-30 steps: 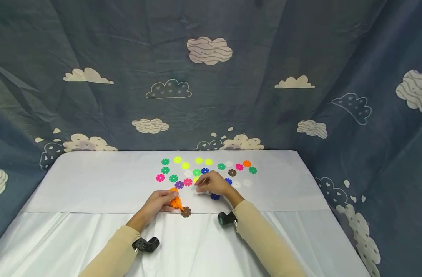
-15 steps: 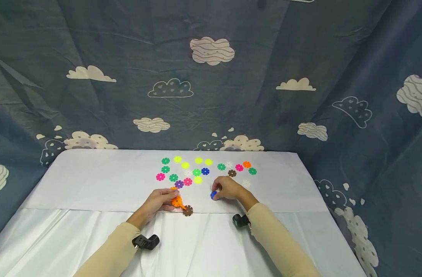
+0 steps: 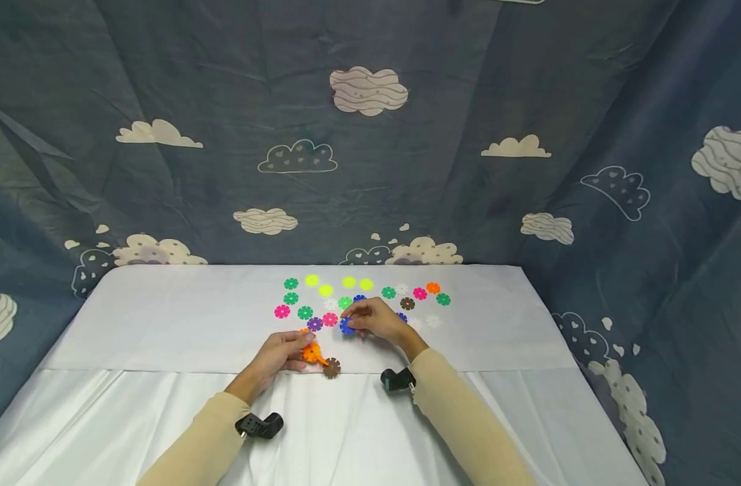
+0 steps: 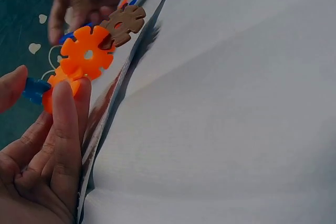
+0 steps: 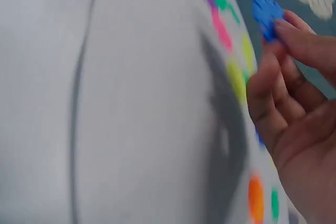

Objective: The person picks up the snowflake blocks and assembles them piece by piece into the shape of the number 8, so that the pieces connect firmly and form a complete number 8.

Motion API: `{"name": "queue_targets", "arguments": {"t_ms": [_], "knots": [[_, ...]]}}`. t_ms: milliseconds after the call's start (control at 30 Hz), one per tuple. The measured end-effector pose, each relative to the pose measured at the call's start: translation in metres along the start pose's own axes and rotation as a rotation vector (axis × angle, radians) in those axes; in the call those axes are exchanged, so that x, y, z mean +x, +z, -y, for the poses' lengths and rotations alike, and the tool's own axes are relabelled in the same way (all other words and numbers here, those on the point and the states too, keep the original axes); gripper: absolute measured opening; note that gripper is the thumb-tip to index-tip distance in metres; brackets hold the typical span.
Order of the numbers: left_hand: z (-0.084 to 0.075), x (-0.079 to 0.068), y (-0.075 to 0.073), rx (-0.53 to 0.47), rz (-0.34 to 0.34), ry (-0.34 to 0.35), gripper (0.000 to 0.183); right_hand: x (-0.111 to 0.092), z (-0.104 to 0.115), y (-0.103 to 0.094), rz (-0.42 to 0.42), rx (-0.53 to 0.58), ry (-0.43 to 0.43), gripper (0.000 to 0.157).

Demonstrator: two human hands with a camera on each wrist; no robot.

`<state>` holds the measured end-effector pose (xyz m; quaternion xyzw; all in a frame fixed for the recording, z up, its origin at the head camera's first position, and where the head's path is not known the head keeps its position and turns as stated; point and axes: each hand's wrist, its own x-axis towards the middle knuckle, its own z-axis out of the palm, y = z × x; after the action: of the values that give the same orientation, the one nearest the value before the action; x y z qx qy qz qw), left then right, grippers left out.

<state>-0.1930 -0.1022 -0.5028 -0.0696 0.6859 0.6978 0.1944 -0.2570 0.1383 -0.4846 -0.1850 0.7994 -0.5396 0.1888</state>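
Head view evenly lit, mostly sharp.
Wrist views dimmer; right one blurred, soft dark shadow [image 5: 233,119] across desk [image 5: 142,119].

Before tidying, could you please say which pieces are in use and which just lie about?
In use:
Left hand: orange discs joined to brown disc, blue piece
Right hand: blue disc

Loose, perhaps spares:
purple disc, pink discs, green discs, yellow discs, other discs

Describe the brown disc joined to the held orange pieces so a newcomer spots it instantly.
Look over the white table for the left hand, which holds joined orange discs. The notched brown disc sits at the end away from that hand. The other brown disc lies loose on the table; this one is attached to orange.
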Motion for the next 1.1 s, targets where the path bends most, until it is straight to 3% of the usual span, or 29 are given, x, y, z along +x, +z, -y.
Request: {"name": "queue_targets", "arguments": {"t_ms": [167,400,633,867,1100], "knots": [[0.001,0.002,0.001,-0.006,0.0,0.009,0.043,0.018,0.023,0.024,-0.006,0.045,-0.016,0.022],[0.003,-0.002,0.003,-0.007,0.028,0.034,0.042,0.01,0.058,0.037,0.073,0.076,-0.033,0.023],[0.003,0.0,0.001,0.007,-0.01,0.035,0.041,0.015,0.061,0.044,0.043,0.084,-0.04,0.022],[0.003,0.0,0.002,0.024,-0.027,0.03,0.039,0.028,0.036,0.048,-0.014,0.042,-0.037,0.016],[-0.001,-0.002,0.003,0.025,-0.022,0.021,0.041,0.029,0.032,0.05,-0.046,-0.004,-0.025,0.013]]}}
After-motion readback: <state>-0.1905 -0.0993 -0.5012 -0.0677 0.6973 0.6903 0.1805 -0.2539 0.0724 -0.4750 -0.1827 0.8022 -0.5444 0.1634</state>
